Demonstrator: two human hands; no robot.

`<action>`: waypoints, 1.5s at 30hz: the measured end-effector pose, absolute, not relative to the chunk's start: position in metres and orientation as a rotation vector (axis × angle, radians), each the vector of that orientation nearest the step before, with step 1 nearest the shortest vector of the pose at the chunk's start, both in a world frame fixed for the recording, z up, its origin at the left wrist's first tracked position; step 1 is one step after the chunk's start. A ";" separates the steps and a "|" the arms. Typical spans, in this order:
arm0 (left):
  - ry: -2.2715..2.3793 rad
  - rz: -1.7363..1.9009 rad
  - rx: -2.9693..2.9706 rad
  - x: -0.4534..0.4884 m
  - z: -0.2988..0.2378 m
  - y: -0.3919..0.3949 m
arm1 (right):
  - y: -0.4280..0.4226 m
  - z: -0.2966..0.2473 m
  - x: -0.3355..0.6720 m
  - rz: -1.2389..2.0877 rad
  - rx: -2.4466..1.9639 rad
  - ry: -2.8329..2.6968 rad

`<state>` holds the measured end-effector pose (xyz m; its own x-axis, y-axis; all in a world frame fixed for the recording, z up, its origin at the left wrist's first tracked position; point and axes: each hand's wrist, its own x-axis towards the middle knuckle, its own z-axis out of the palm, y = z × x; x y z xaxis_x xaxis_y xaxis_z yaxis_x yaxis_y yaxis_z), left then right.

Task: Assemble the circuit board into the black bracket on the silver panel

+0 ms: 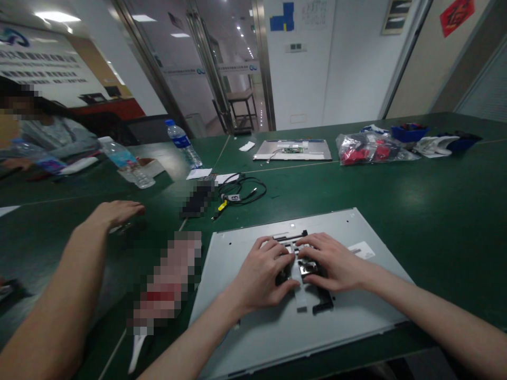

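A wide pale grey metal panel (pixel 356 306) lies flat on the table in front of me. At its middle are several black and silver metal parts, among them a black bracket (pixel 324 306) and a flat silver strip (pixel 301 302). My left hand (pixel 263 274) curls its fingers and thumb around a dark part left of the strip, mostly hidden beneath the hand. With fingers and thumb, my right hand (pixel 330 259) grips a shiny metal piece (pixel 308 266) right of the strip. A white label (pixel 362 250) is stuck on the panel beside that hand.
Another person's arm (pixel 85 264) reaches in at left. A black cable (pixel 253 192), bottles (pixel 184 145) and a blurred-out pink item (pixel 170 279) lie on the green table (pixel 447 211). Farther back are a second panel (pixel 293 150) and a plastic bag (pixel 366 148); someone sits at far left.
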<state>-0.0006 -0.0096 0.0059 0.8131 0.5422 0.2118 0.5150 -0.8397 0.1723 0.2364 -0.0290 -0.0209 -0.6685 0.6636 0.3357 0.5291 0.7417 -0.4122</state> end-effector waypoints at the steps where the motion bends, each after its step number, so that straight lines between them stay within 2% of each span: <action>1: 0.843 0.382 2.889 -0.001 0.006 -0.010 | -0.029 -0.021 0.237 0.388 -0.903 -2.473; 23: 0.851 0.344 2.887 0.001 0.006 -0.010 | -0.030 -0.018 0.238 0.387 -0.897 -2.462; 45: 0.816 0.479 2.881 -0.003 0.007 -0.008 | -0.030 -0.018 0.239 0.391 -0.906 -2.473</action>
<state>-0.0029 -0.0079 0.0074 0.8058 0.5273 0.2696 0.4929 -0.8495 0.1884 0.2394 -0.0295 -0.0178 -0.6687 0.6643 0.3339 0.5291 0.7407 -0.4140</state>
